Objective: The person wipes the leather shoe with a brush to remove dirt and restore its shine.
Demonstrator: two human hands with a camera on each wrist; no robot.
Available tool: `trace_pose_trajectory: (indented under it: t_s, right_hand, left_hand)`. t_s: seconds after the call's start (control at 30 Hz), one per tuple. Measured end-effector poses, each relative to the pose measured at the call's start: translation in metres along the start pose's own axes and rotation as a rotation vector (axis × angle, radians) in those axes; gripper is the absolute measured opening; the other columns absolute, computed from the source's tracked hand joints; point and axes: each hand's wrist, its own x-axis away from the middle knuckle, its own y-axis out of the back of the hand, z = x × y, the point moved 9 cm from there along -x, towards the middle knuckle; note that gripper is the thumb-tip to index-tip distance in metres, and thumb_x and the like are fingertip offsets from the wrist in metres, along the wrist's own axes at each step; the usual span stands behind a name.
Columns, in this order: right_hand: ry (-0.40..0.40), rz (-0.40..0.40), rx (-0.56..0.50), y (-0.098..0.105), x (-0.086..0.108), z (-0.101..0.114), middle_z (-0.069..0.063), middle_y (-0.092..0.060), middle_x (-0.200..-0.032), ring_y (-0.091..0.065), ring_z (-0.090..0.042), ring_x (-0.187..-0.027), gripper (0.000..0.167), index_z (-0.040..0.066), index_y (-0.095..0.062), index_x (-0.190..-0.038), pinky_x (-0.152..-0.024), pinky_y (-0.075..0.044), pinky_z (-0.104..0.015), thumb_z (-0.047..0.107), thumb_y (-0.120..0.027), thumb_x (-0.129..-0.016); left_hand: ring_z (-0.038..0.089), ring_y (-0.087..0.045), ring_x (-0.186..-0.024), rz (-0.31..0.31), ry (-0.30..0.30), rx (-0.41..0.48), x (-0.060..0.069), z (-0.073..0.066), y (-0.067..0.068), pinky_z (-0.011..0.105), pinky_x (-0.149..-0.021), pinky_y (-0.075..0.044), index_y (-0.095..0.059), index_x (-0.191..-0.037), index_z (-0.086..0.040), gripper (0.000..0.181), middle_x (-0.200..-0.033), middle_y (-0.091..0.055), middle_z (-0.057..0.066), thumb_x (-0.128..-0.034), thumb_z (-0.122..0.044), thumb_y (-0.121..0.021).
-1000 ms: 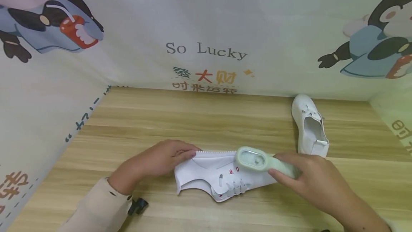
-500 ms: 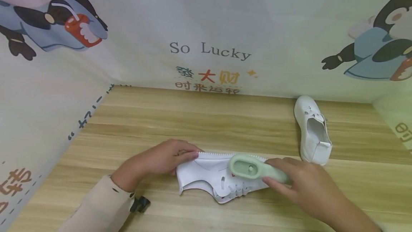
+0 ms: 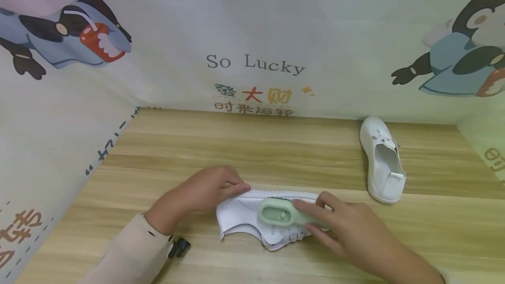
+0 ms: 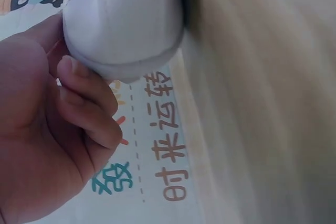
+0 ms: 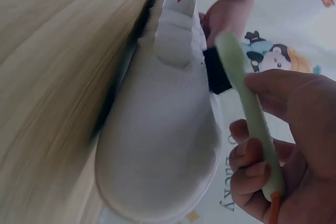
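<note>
A white lace-up shoe [image 3: 234,219] lies on its side on the wooden surface, its sole edge facing away and its toe to the right. My left hand [image 3: 213,189] grips it at the heel, thumb and fingers at the sole edge. In the left wrist view the rounded heel of the shoe [image 4: 123,24] rests against the curled fingers. My right hand [image 3: 357,229] holds a light green brush [image 3: 276,212] by its handle, over the shoe's upper side. Dark bristles [image 5: 216,71] touch the shoe's side in the right wrist view. The brush hides part of the laces.
A second white shoe [image 3: 384,161] stands upright at the back right, near the printed backdrop [image 3: 256,21]. Wooden surface [image 3: 189,143] extends between the shoes and the backdrop. A small black object [image 3: 179,247] sits at the left sleeve.
The brush has moved left and slightly toward me along the shoe, from over the lettering toward the heel. The left hand keeps its grip; the second shoe has stayed put.
</note>
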Motion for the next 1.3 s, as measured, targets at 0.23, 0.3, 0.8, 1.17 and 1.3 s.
trace_pose_trajectory:
  t_s: [0.23,0.3,0.8,1.17,1.3]
  right_hand:
    - [0.018,0.009,0.032,-0.009,-0.010,0.010,0.012,-0.056,-0.089,-0.035,0.007,-0.055,0.046,0.032,-0.068,-0.128,-0.050,-0.029,-0.010,0.033,-0.079,-0.084]
    - [0.014,0.009,0.053,-0.011,-0.014,0.013,0.011,-0.056,-0.088,-0.037,0.005,-0.054,0.051,0.032,-0.069,-0.127,-0.049,-0.029,-0.012,0.030,-0.083,-0.078]
    - [-0.151,0.209,0.057,-0.007,-0.010,-0.007,0.013,-0.050,-0.075,-0.032,0.004,-0.054,0.044,0.039,-0.066,-0.129,-0.049,-0.029,-0.017,0.036,-0.076,-0.087]
    - [-0.196,0.260,0.100,0.011,-0.005,-0.020,0.015,-0.050,-0.072,-0.032,0.004,-0.053,0.041,0.041,-0.067,-0.126,-0.048,-0.028,-0.018,0.039,-0.076,-0.086]
    - [-0.204,0.250,0.111,0.016,-0.002,-0.022,0.016,-0.046,-0.070,-0.028,0.005,-0.052,0.042,0.041,-0.068,-0.125,-0.047,-0.026,-0.018,0.039,-0.078,-0.084]
  left_hand:
    - [0.001,-0.060,-0.080,0.032,-0.012,-0.037,-0.006,-0.006,-0.004,0.026,-0.073,-0.050,-0.080,-0.092,-0.028,0.027,-0.088,-0.068,-0.015,-0.0987,-0.043,-0.060]
    - [0.001,-0.060,-0.082,0.035,-0.018,-0.030,-0.006,-0.006,-0.003,0.026,-0.075,-0.050,-0.080,-0.095,-0.028,0.026,-0.090,-0.069,-0.015,-0.0987,-0.044,-0.059]
    - [0.001,-0.060,-0.078,0.019,0.004,-0.002,-0.003,-0.002,-0.007,0.027,-0.075,-0.051,-0.080,-0.099,-0.027,0.029,-0.090,-0.071,-0.011,-0.0997,-0.044,-0.057]
    - [0.003,-0.063,-0.086,0.050,0.030,0.016,-0.002,0.001,-0.009,0.033,-0.082,-0.053,-0.079,-0.104,-0.027,0.030,-0.095,-0.073,-0.009,-0.1000,-0.045,-0.056]
    - [0.004,-0.064,-0.088,0.054,0.033,0.013,-0.002,0.002,-0.010,0.034,-0.084,-0.053,-0.079,-0.104,-0.027,0.031,-0.096,-0.072,-0.010,-0.1000,-0.047,-0.055]
